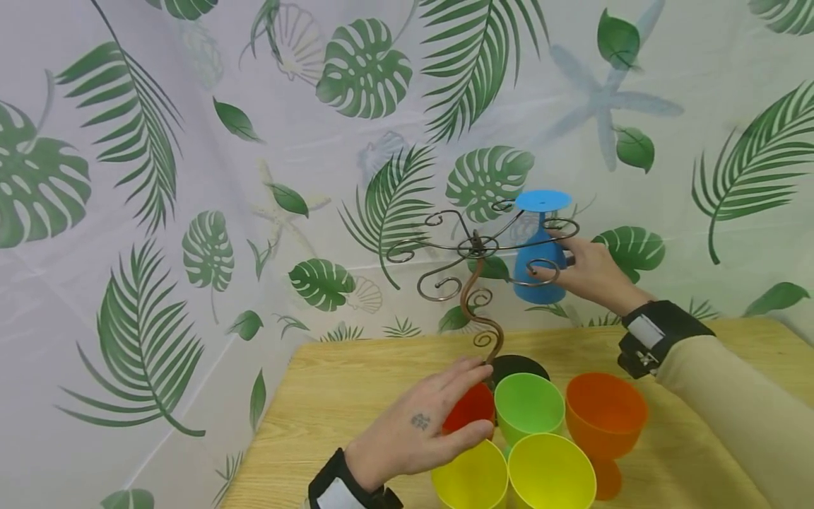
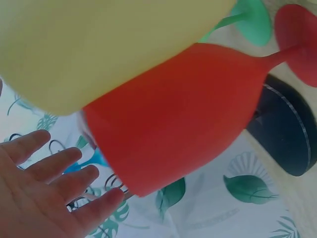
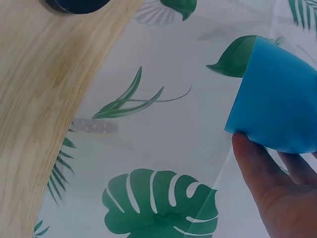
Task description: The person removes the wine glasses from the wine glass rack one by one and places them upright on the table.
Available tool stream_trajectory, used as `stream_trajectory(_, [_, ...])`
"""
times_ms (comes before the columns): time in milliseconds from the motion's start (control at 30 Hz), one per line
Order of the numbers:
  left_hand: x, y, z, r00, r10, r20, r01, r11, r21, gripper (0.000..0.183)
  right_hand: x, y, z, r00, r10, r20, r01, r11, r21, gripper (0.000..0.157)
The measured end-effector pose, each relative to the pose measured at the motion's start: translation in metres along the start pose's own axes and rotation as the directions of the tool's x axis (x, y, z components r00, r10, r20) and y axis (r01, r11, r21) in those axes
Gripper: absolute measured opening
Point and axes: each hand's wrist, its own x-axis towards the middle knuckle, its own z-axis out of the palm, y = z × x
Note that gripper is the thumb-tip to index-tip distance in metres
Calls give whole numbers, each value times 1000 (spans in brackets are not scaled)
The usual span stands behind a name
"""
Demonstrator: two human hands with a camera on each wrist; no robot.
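My right hand (image 1: 594, 276) grips a blue plastic goblet (image 1: 539, 294) by its bowl, upside down with the foot on top. The goblet hangs among the right-side curled arms of a bronze-coloured metal stand (image 1: 478, 246), its stem close to one curl. Whether the foot rests on the wire cannot be told. In the right wrist view, the thumb and fingers lie along the blue bowl (image 3: 280, 99). My left hand (image 1: 416, 424) is spread, palm down, beside a red goblet (image 1: 472, 410). In the left wrist view, its fingers are apart, near the red rim (image 2: 183, 119).
A green goblet (image 1: 530, 403), an orange goblet (image 1: 607, 410) and two yellow goblets (image 1: 552, 474) stand upright on the wooden table (image 1: 375, 367). The stand's black base (image 1: 518, 366) lies behind them. A leaf-printed cloth (image 1: 254, 177) hangs behind the table.
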Motion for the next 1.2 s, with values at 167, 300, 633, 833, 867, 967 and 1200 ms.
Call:
stream_trajectory(167, [2, 4, -7, 998, -13, -55, 11, 999, -40, 61, -14, -2, -4, 1000, 31, 3, -31, 998, 58, 84])
stream_trajectory(300, [8, 9, -10, 995, 12, -100, -20, 996, -83, 61, -22, -2, -6, 999, 37, -14, -36, 997, 68, 84])
stream_trajectory(633, [24, 31, -8, 994, 63, -94, -77, 985, -153, 66, -44, 11, -11, 998, 54, -41, -52, 998, 40, 86])
stream_trajectory(833, [23, 35, -9, 995, 43, -88, -59, 979, -193, 66, -62, 11, -18, 996, 77, -52, -76, 997, 33, 86])
stream_trajectory(867, [22, 35, -10, 995, 40, -90, -57, 979, -196, 66, -65, 10, -20, 995, 77, -55, -76, 997, 32, 85])
stream_trajectory(967, [21, 33, -11, 995, 38, -93, -56, 979, -196, 66, -76, 5, -24, 996, 76, -51, -75, 997, 33, 85])
stream_trajectory(1200, [19, 30, -14, 998, 6, -69, -20, 981, -194, 65, -106, -9, -33, 996, 77, -45, -72, 994, 86, 85])
